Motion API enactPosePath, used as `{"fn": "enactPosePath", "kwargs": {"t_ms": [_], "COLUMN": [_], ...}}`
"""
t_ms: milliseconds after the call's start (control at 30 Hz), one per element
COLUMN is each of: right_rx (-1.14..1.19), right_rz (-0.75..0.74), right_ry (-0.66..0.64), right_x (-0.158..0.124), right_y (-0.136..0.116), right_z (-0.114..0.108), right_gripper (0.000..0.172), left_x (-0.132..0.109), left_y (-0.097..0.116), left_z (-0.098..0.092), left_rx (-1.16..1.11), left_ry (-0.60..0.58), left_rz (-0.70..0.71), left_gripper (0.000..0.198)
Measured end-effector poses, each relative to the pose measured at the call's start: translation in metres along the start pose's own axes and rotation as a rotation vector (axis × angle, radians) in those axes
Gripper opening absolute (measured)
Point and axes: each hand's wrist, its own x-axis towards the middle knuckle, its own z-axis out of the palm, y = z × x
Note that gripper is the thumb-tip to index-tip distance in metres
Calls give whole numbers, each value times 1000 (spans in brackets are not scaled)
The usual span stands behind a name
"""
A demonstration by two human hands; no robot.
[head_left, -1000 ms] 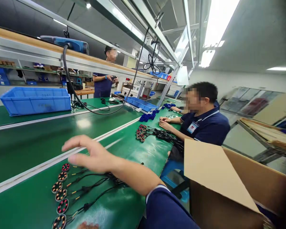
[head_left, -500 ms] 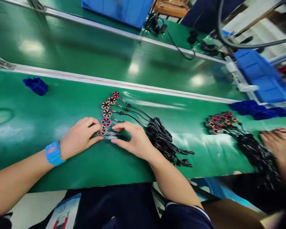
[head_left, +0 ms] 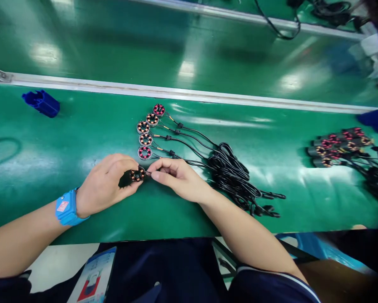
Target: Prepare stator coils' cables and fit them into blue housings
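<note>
Between the thumb and fingers of my left hand is a small round motor stator with copper-coloured windings. My right hand pinches the thin wire at the stator's right side. Above my hands, several more stators lie in a slightly crooked column, some with red windings and some with copper ones. Thin leads run from them to black cables, which gather in a coiled bundle to the right. My right hand hides part of the held stator's cable.
On the green bench a dark blue plastic part lies at the left. Another group of stators with cables lies at the right. A white rail crosses behind. The bench's front edge is close to my body.
My left hand has closed around the nearest stator and lifted or tilted it. My right hand has gone from spread fingers to a pinch on its wire. The camera view has shifted.
</note>
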Motion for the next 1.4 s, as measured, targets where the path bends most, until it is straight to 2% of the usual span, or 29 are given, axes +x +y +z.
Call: {"fn": "enactPosePath", "kwargs": {"t_ms": [100,200,267,400,467,533,600,667,800,933,1033,1100,1267,1400], "right_rx": [249,321,274,1,-201,-360,-480,-624,-856,-813,-746,-699,-488,-115], "right_rz": [32,49,64,-12,-122,-242,-360,-458,-530,-504,-462,-377,-129,-32], "right_ry": [-29,-72,-111,-153,-75,76,227,318,330,230,175,158,72,30], "right_x": [4,5,4,-7,-12,-16,-15,-12,-3,2,2,0,0,6], "right_y": [3,7,7,0,-6,-11,-12,-9,2,12,13,10,-2,0], "right_z": [1,2,2,-6,-11,-16,-20,-21,-17,-10,-8,-8,-12,-15], "right_gripper": [19,13,15,43,41,34,30,32,39,44,47,44,15,17], "left_x": [0,0,0,2,4,7,9,11,12,11,10,8,5,3], "left_y": [1,4,4,1,-4,-9,-15,-21,-25,-21,-17,-17,-17,-16], "left_z": [2,1,0,-9,-13,-13,-11,-5,3,2,1,2,6,9], "left_rx": [-13,6,35,114,84,24,51,172,280,162,102,89,27,-26], "left_ry": [1,-22,-77,-294,-376,-390,-343,-293,-276,-276,-250,-198,-125,-115], "left_rz": [6,-26,-35,39,35,-14,-34,-4,9,24,50,55,41,35], "left_gripper": [31,32,32,35,52,64,59,47,35,18,13,14,30,36]}}
